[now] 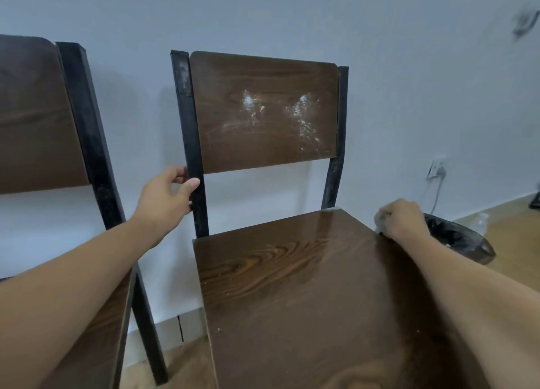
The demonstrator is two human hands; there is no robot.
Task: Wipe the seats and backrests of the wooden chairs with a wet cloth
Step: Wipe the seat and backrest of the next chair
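Fingers (191, 184) of our left hand (163, 201) curl around the black post (194, 166) under the chair's smudged backrest (263, 111), while our right hand (404, 219) is fisted on the pale cloth (380, 217) at the seat's (306, 286) far right edge, beside a black-lined bin (461, 239).

no readable text, labels or numbers anywhere

we think this is a plain room, maybe office or classroom: two wooden chairs (263, 184) against a bare white wall (292, 14), a bin (461, 239) beside them.
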